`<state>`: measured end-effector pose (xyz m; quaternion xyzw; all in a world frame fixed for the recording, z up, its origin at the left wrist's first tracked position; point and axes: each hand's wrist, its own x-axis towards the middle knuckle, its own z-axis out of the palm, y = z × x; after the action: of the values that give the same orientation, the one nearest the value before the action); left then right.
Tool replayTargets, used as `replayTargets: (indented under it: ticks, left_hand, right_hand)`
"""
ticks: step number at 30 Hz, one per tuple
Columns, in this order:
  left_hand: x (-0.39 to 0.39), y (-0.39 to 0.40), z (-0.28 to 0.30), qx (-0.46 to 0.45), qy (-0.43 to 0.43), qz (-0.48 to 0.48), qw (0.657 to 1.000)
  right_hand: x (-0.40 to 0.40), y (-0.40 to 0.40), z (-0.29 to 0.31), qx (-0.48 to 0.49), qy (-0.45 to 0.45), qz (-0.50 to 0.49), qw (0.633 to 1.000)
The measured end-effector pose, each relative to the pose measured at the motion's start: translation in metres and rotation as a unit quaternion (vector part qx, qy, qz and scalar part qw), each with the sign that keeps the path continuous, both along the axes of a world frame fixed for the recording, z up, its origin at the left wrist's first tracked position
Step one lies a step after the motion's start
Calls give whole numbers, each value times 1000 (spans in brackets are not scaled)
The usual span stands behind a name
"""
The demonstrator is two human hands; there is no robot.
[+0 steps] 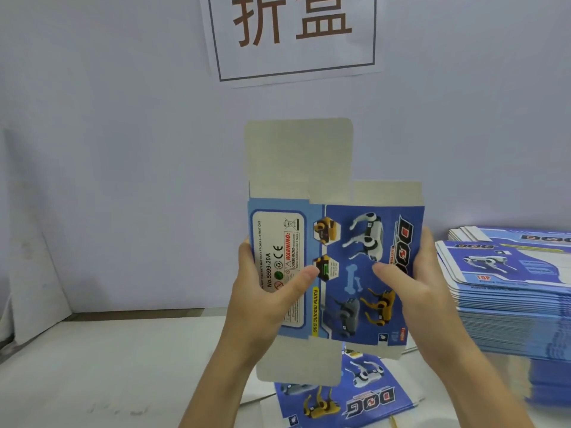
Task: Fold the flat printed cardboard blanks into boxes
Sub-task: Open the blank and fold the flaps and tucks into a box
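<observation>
Up in the air in front of the wall goes the cardboard blank (pixel 335 270), printed side to the camera, grey flaps (pixel 298 149) standing free above and below. Left hand (pixel 265 291) grips its left edge, thumb across the label panel, fingers curled behind; right hand (pixel 408 282) grips the right edge the same way. It looks light and thin, stiff along the panels but ready to bend at the creases, so hold by the side panels, not the floppy flaps. More blanks wait in the stack (pixel 506 291) to the right, one on the worktop (pixel 123 366) below
</observation>
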<state>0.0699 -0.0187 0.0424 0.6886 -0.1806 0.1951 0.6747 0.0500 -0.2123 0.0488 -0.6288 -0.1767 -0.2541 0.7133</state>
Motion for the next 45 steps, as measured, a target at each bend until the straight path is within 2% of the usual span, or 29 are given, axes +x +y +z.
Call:
replayTargets:
  ticks: [4,10,14,16,18,22,25,31,36,40,45]
  left_hand:
    - [-1,-4,2,38,7,-21,999]
    - [-12,-8,3,101,21,-141,985]
    - [-14,-3,3,94,3,-120,988]
    - [-13,2,1,94,3,-120,988]
    - [-14,5,-1,108,8,-141,984]
    - [-14,9,-2,107,26,-171,979]
    - [-14,8,5,83,8,-131,988]
    - [-17,-4,22,-28,-119,-14,992]
    - [-22,-2,26,10,-194,-50,980]
    - [-21,-6,27,8,-190,-61,980]
    - [-22,-9,26,-4,-134,-52,990]
  right_hand:
    - [0,2,0,-7,4,35,999]
    - [1,13,-5,-18,9,121,992]
    - [2,7,-6,-3,35,172,985]
    - [1,4,-8,-8,38,153,987]
    - [0,3,-8,-11,40,86,995]
    - [1,7,-9,-1,4,29,1000]
    - [0,16,-8,2,-31,13,999]
    - [-7,31,1,-35,-50,48,997]
    - [-10,32,9,-54,-95,7,994]
    - [-11,32,10,-39,-81,34,995]
    - [-16,33,15,-22,-46,74,996]
